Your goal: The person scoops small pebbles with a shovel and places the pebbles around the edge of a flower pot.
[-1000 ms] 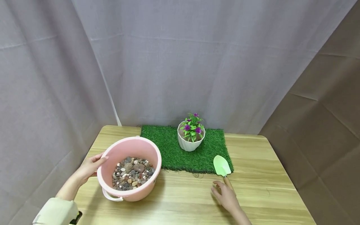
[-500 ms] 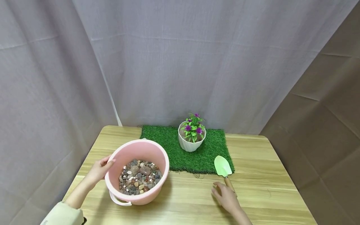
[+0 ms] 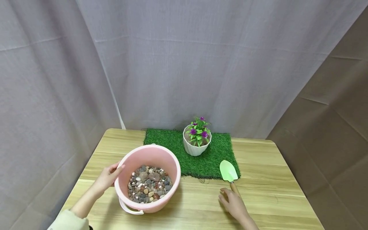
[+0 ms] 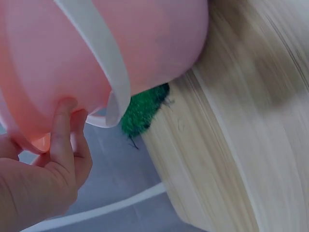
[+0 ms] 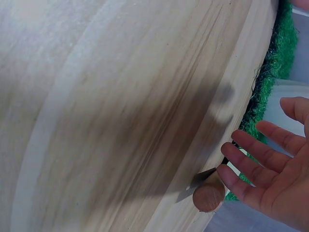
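1 pink bucket [image 3: 149, 156] of pebbles [image 3: 149, 185] occupies the left of the tabletop [image 3: 264, 195], pinched by the fingers of the left hand [image 3: 107, 179]; the right hand's [image 3: 234, 204] fingers hang loosely beside a green-bladed garden trowel [image 3: 228, 171].

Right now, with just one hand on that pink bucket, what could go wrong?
The left hand holds just one side of the pink bucket, so it might tip and spill the stones. Pushed toward the grass mat, it could knock the flowerpot. The right hand, beside the trowel, might bump it.
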`<state>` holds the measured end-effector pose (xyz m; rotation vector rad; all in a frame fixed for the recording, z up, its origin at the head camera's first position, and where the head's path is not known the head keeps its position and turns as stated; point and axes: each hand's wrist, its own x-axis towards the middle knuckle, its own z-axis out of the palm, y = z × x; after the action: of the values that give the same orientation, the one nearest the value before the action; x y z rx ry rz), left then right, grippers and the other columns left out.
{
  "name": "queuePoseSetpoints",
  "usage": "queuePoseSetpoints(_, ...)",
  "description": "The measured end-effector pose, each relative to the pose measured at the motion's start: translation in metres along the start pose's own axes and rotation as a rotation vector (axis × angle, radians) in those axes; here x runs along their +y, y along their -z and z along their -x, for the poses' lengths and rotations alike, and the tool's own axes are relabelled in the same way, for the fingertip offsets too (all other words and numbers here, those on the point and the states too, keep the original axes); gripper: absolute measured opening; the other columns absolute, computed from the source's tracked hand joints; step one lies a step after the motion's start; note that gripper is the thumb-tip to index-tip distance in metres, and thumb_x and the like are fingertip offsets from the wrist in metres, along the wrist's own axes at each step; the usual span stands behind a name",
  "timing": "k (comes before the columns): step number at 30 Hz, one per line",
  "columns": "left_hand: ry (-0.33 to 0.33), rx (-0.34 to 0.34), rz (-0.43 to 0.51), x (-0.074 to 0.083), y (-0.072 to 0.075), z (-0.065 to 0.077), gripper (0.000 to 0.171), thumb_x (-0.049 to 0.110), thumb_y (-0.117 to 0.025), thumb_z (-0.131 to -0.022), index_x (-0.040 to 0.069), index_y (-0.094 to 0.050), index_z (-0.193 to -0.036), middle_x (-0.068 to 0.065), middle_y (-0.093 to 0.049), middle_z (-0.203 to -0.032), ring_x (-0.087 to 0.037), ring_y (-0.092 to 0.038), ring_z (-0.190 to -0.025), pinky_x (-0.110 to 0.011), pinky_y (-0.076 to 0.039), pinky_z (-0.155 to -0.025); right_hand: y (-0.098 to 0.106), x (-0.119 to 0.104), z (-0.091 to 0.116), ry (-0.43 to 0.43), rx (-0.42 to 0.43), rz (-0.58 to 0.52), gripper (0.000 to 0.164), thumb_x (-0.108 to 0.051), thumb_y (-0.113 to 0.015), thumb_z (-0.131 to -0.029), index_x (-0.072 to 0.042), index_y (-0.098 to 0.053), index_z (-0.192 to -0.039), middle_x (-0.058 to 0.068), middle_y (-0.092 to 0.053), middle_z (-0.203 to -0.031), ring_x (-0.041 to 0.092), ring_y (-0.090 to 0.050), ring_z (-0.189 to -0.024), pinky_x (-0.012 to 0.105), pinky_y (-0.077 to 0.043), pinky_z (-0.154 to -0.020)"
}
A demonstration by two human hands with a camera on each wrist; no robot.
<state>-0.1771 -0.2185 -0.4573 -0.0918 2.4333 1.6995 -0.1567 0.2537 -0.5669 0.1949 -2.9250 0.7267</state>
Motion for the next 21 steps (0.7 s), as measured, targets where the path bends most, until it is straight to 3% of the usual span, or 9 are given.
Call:
queuePoseSetpoints(3, 0.028, -0.033, 0.017, 0.002, -0.004, 0.001, 0.053, 0.022, -0.047, -0.099, -0.009, -0.033, -0.140, -0.034, -0.054, -0.124, -0.024, -0.067, -0.088, -0.034, -0.063, -0.068, 0.001, 0.001, -0.001, -0.031, -0.017, -0.011, 0.025, -0.015, -0.066, -0.087, 0.000, -0.065, -0.107, 0.018, -0.063, -0.112, 0.039, -0.058, -0.110, 0.048, -0.054, -0.089)
queuePoseSetpoints(6, 0.048, -0.076, 0.050, 0.003, -0.008, 0.002, 0.054, 0.021, -0.048, -0.098, -0.009, -0.033, -0.140, -0.032, -0.055, -0.123, -0.021, -0.067, -0.089, -0.035, -0.063, -0.070, 0.004, 0.001, -0.001, -0.058, -0.031, -0.026, 0.026, -0.015, -0.066, -0.087, 0.000, -0.064, -0.108, 0.021, -0.059, -0.117, 0.029, -0.065, -0.094, 0.047, -0.057, -0.083)
queuePoseSetpoints(10, 0.054, -0.094, 0.083, 0.004, -0.015, 0.003, 0.054, 0.022, -0.049, -0.098, -0.009, -0.034, -0.139, -0.031, -0.054, -0.124, -0.020, -0.066, -0.091, -0.035, -0.063, -0.071, 0.007, -0.001, -0.003, -0.071, -0.038, -0.042, 0.026, -0.014, -0.065, -0.087, 0.000, -0.064, -0.109, 0.020, -0.061, -0.115, 0.029, -0.066, -0.091, 0.048, -0.058, -0.081)
queuePoseSetpoints(21, 0.022, 0.013, 0.073, 0.013, -0.040, 0.002, 0.046, 0.019, -0.051, -0.097, -0.006, -0.044, -0.135, -0.028, -0.062, -0.111, -0.023, -0.067, -0.083, -0.033, -0.063, -0.059, 0.016, 0.002, -0.005, -0.125, -0.106, -0.038, 0.031, -0.017, -0.061, -0.090, 0.001, -0.061, -0.115, 0.023, -0.065, -0.109, 0.037, -0.065, -0.095, 0.055, -0.055, -0.083)
